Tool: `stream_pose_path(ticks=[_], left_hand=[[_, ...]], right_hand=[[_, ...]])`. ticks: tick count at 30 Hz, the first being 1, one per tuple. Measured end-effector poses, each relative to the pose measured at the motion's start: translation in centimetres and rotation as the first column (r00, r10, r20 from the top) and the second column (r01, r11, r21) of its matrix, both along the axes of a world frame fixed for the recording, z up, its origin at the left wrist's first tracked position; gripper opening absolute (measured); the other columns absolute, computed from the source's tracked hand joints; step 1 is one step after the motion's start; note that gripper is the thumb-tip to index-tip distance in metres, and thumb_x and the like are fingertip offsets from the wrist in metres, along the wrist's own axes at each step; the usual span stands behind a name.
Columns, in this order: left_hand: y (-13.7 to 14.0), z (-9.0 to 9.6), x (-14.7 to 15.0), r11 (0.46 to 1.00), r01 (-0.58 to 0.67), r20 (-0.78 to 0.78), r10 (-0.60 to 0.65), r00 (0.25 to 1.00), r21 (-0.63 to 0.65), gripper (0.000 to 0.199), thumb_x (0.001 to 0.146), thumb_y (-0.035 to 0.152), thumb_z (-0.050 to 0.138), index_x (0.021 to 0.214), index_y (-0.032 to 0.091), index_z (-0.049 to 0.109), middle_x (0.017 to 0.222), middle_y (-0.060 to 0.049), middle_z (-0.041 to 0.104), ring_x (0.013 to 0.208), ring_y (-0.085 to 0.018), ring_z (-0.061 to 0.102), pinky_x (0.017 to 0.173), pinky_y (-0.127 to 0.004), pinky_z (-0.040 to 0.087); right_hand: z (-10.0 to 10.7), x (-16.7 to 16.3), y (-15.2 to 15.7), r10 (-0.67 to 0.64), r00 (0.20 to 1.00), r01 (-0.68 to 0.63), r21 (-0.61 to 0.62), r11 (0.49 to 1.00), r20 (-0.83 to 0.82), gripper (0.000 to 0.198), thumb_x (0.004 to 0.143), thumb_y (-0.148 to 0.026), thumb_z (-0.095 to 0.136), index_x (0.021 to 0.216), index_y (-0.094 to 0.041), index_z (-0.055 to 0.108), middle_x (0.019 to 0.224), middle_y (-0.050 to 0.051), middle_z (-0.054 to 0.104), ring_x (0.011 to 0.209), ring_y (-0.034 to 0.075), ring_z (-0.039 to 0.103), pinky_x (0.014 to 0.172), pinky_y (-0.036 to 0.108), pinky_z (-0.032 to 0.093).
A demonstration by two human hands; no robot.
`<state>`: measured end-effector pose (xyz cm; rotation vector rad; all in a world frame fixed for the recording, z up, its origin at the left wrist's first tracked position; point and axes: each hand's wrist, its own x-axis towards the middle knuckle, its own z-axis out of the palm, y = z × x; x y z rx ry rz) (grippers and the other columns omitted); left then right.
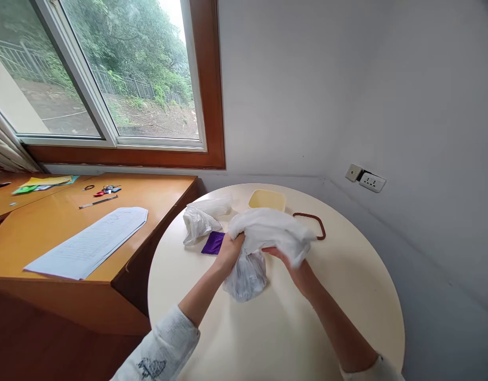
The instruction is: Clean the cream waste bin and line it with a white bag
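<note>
1. At the far left, some sheets of paper (pixel 89 241) lie on the wooden desk (pixel 156 198), apart from the round counter (pixel 347 296).
2. On the left part of the counter there is a clear plastic bag (pixel 200 225), crumpled, and just nearer than it a flat purple packet (pixel 212 243).
3. The left hand (pixel 229 252) is beside this packet. Its thumb presses on the left part of the white bundle (pixel 273 227), so the fingers seem to pinch it; their tips are hidden.
4. Below the bundle, between the two hands, is a thin white bag (pixel 247 278). It touches the bundle, but I cannot tell if they are joined.
5. Behind the bundle, on the far side, stands a yellow container (pixel 266 199).
6. The white bundle is above the middle of the counter. Its long axis goes from left to right, with the right end drooping nearer. It lies up and to the right from the left fingers.
7. The right hand (pixel 294 267) is under the right part, and nearer to the drooping end. Its fingers reach leftward; whether they pinch, I cannot tell.
8. At the right, a brown loop (pixel 322 227) lies partly behind the bundle.
</note>
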<state>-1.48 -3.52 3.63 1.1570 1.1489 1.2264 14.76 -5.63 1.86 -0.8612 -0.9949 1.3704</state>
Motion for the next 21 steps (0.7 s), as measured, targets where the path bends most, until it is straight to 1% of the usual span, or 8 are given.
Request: stream_pose_path(ticks=[4, 7, 10, 12, 14, 16, 18, 21], left_hand=[[-0.1, 0.9, -0.4, 0.99, 0.125, -0.072, -0.13, 0.989, -0.066, 0.031, 0.071, 0.028, 0.055, 0.099, 0.015, 0.06, 0.085, -0.006, 0.066, 0.087, -0.024, 0.06, 0.074, -0.034, 0.048], [-0.5, 1.9, -0.9, 0.964, 0.224, -0.171, -0.247, 0.954, -0.145, 0.029, 0.072, 0.027, 0.054, 0.098, 0.015, 0.061, 0.08, -0.004, 0.066, 0.085, -0.024, 0.061, 0.075, -0.034, 0.048], [-0.7, 2.5, -1.4, 0.925, 0.317, -0.225, -0.361, 0.905, -0.209, 0.035, 0.073, 0.026, 0.052, 0.106, 0.015, 0.057, 0.087, -0.005, 0.066, 0.089, -0.024, 0.06, 0.075, -0.033, 0.048], [-0.7, 2.6, -1.6, 0.893, 0.383, -0.217, -0.433, 0.875, -0.237, 0.038, 0.072, 0.025, 0.054, 0.108, 0.015, 0.056, 0.092, -0.005, 0.066, 0.09, -0.023, 0.06, 0.073, -0.032, 0.048], [-0.7, 2.6, -1.6, 0.857, 0.436, -0.209, -0.496, 0.843, -0.276, 0.039, 0.07, 0.025, 0.056, 0.108, 0.016, 0.056, 0.094, -0.005, 0.066, 0.09, -0.022, 0.06, 0.072, -0.03, 0.048], [-0.7, 2.6, -1.3, 0.822, 0.474, -0.194, -0.545, 0.816, -0.315, 0.037, 0.069, 0.025, 0.058, 0.106, 0.017, 0.057, 0.093, -0.004, 0.066, 0.089, -0.022, 0.06, 0.07, -0.029, 0.048], [-0.9, 2.8, -1.1, 0.788, 0.51, -0.174, -0.587, 0.79, -0.344, 0.034, 0.069, 0.024, 0.059, 0.102, 0.017, 0.058, 0.09, -0.003, 0.066, 0.087, -0.021, 0.06, 0.07, -0.029, 0.048], [-1.3, 3.1, -1.1, 0.722, 0.584, -0.157, -0.668, 0.727, -0.37, 0.023, 0.069, 0.022, 0.06, 0.092, 0.018, 0.061, 0.084, -0.002, 0.067, 0.079, -0.019, 0.062, 0.068, -0.028, 0.048]], right_hand=[[2.6, 2.9, -0.8, 0.016, 0.972, -0.008, 0.036, 0.999, -0.235, 0.041, 0.077, -0.053, 0.052, 0.111, -0.03, 0.055, 0.119, 0.003, 0.058, 0.108, 0.022, 0.055, 0.091, 0.045, 0.044], [3.1, 5.4, -0.9, -0.208, 0.928, 0.204, -0.045, 0.978, -0.309, 0.044, 0.081, -0.053, 0.045, 0.115, -0.025, 0.052, 0.119, 0.006, 0.057, 0.108, 0.02, 0.054, 0.091, 0.04, 0.044], [3.0, 6.8, -0.9, -0.532, 0.825, 0.53, -0.067, 0.846, -0.189, 0.038, 0.081, -0.044, 0.048, 0.111, -0.021, 0.052, 0.102, 0.006, 0.06, 0.101, 0.018, 0.057, 0.089, 0.037, 0.044], [3.3, 6.5, -1.6, -0.671, 0.74, 0.67, 0.141, 0.729, -0.044, 0.035, 0.082, -0.042, 0.046, 0.11, -0.021, 0.052, 0.1, 0.005, 0.059, 0.103, 0.019, 0.055, 0.089, 0.038, 0.042], [4.0, 5.3, -2.7, -0.676, 0.716, 0.547, 0.461, 0.698, 0.174, 0.043, 0.08, -0.045, 0.049, 0.116, -0.021, 0.049, 0.11, 0.008, 0.056, 0.11, 0.022, 0.05, 0.093, 0.041, 0.039], [4.7, 3.6, -3.8, -0.56, 0.663, 0.166, 0.631, 0.758, 0.498, 0.065, 0.073, -0.049, 0.058, 0.129, -0.022, 0.038, 0.129, 0.012, 0.045, 0.121, 0.027, 0.04, 0.098, 0.045, 0.033], [5.2, 2.0, -4.5, -0.423, 0.49, -0.206, 0.572, 0.794, 0.762, 0.088, 0.067, -0.05, 0.065, 0.139, -0.025, 0.02, 0.14, 0.012, 0.033, 0.13, 0.029, 0.029, 0.105, 0.048, 0.021], [5.3, 0.6, -4.3, -0.269, 0.308, -0.447, 0.389, 0.806, 0.912, 0.098, 0.066, -0.048, 0.067, 0.141, -0.03, 0.007, 0.134, 0.008, 0.042, 0.127, 0.026, 0.033, 0.107, 0.048, 0.014]])
